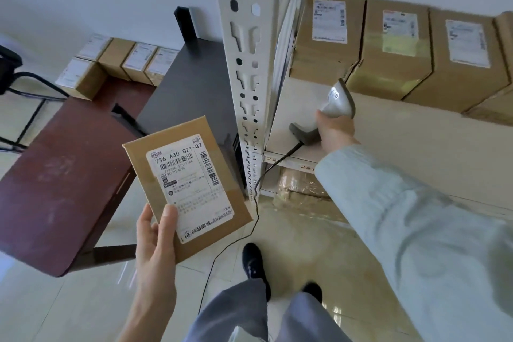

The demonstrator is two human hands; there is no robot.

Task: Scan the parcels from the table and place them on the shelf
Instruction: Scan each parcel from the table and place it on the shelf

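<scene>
Presently the left hand (155,239) gripped the parcel (188,189) at lower centre, label up, long axis toward upper left. Right hand (334,130) held the scanner (337,104) over the shelf (388,147), up-right of the parcel.

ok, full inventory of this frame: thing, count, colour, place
held parcel: 1, brown with white label, in left hand
scanner: 1, grey, corded, in right hand over shelf
shelf: 1, white frame, cream board, right
shelf parcels: at least 4, brown, back of shelf
table: 1, dark red, left
table parcels: about 6, brown, far end
chair: 1, black, far left
hands: left hand, right hand
</scene>
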